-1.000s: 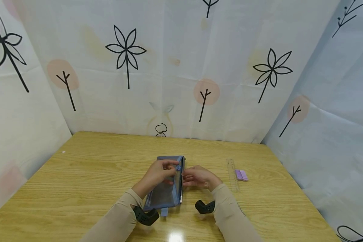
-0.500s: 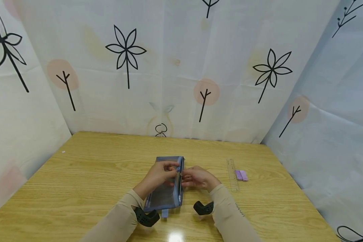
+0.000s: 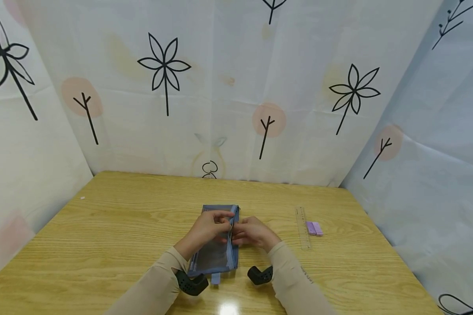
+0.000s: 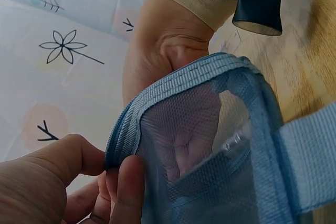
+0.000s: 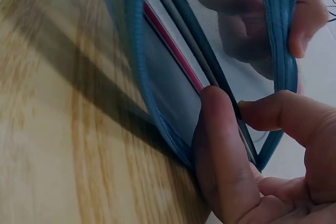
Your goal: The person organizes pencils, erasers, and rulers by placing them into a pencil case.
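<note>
A blue mesh zipper pouch [image 3: 210, 258] is held over the table with its long opening facing right. My left hand [image 3: 205, 229] pinches one zipper edge between thumb and fingers, spreading the mouth apart. My right hand [image 3: 256, 234] reaches into that mouth. In the right wrist view, its thumb and index finger pinch dark pencils [image 5: 197, 38], one with a silvery end, lying lengthwise inside the pouch. A thin pink-red strip [image 5: 170, 45] runs alongside them. Through the mesh in the left wrist view, the fingers of my right hand show faintly.
To the right on the wooden table [image 3: 134, 205] lies a clear ruler [image 3: 302, 227] beside two purple blocks [image 3: 314, 228]. A tiny white scrap [image 3: 82, 197] lies at the far left. Patterned fabric walls [image 3: 220, 96] stand behind and at both sides.
My right hand has moved left, into the pouch's mouth. The dark pencil with a white end, earlier along the opening's right edge, has gone inside. My left hand stays nearly still.
</note>
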Motion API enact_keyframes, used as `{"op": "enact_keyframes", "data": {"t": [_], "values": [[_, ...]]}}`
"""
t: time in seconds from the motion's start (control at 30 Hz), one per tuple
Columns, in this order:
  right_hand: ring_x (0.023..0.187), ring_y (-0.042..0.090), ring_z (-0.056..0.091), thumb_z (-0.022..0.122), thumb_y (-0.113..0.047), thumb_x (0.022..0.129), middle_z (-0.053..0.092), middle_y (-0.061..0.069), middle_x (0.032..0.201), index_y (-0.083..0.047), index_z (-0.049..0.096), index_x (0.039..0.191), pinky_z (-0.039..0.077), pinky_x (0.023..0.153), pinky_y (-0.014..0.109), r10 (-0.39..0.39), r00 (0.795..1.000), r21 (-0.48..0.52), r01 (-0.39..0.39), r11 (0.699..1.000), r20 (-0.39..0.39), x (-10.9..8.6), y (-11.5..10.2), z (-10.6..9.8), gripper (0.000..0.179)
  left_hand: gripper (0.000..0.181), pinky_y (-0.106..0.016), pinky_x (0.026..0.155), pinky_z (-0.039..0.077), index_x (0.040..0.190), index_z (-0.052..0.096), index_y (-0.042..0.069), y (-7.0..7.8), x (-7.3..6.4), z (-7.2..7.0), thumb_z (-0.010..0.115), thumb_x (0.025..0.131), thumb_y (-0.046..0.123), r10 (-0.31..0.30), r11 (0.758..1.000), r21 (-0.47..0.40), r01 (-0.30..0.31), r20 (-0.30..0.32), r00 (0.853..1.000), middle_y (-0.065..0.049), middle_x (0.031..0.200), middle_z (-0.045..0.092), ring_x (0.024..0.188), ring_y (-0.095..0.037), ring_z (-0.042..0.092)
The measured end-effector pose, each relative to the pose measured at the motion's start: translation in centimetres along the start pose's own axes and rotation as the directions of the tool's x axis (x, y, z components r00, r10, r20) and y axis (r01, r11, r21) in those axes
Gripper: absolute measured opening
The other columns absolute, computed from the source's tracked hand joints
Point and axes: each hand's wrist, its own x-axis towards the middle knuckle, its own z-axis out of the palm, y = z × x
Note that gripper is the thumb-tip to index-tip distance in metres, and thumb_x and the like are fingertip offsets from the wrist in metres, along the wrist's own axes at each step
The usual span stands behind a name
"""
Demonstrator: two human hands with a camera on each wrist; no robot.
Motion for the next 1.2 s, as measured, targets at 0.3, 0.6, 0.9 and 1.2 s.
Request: {"op": "enact_keyframes", "data": {"t": [0.3, 0.6, 0.9, 1.2], "values": [[0.081, 0.021, 0.069, 0.051, -0.004, 0.099, 0.068, 0.023, 0.099, 0.017, 0.056, 0.122, 0.061, 0.078, 0.038, -0.030, 0.994, -0.111, 0.018, 0.994, -0.109, 0.0, 0.0, 0.9, 0.032, 0.041, -0.039, 0.062, 0.061, 0.132, 0.060, -0.001, -0.1, 0.1, 0.1, 0.063, 0.092, 0.002, -0.006, 1.000, 0.008, 0.006, -0.009, 1.000, -0.008, 0.090, 0.060, 0.075, -0.017, 0.063], [0.078, 0.023, 0.071, 0.058, -0.003, 0.095, 0.069, 0.023, 0.100, 0.016, 0.060, 0.119, 0.062, 0.073, 0.039, -0.086, 0.980, -0.180, 0.053, 0.982, -0.182, 0.0, 0.3, 2.0, 0.030, 0.040, -0.037, 0.060, 0.061, 0.131, 0.060, -0.001, -0.3, 0.2, 0.1, 0.063, 0.092, 0.001, -0.006, 1.000, 0.020, 0.006, -0.024, 1.000, -0.008, 0.090, 0.061, 0.076, -0.017, 0.061], [0.073, 0.019, 0.069, 0.060, -0.004, 0.093, 0.070, 0.021, 0.097, 0.014, 0.062, 0.116, 0.062, 0.070, 0.039, -0.110, 0.971, -0.194, 0.069, 0.979, -0.212, -0.1, 0.3, 2.3, 0.029, 0.041, -0.038, 0.060, 0.061, 0.132, 0.059, -0.002, -0.5, 0.3, 0.1, 0.063, 0.091, 0.001, 0.011, 1.000, 0.026, -0.010, -0.013, 1.000, -0.008, 0.088, 0.059, 0.075, -0.017, 0.061], [0.083, 0.037, 0.072, 0.059, -0.007, 0.095, 0.071, 0.026, 0.096, 0.014, 0.061, 0.119, 0.062, 0.072, 0.043, -0.111, 0.972, -0.202, 0.068, 0.977, -0.208, 0.2, 0.2, 1.7, 0.032, 0.041, -0.037, 0.062, 0.061, 0.132, 0.059, -0.002, -0.6, 0.4, -0.1, 0.063, 0.092, 0.002, 0.008, 1.000, 0.012, -0.008, 0.002, 1.000, -0.008, 0.088, 0.060, 0.076, -0.017, 0.062]]}}
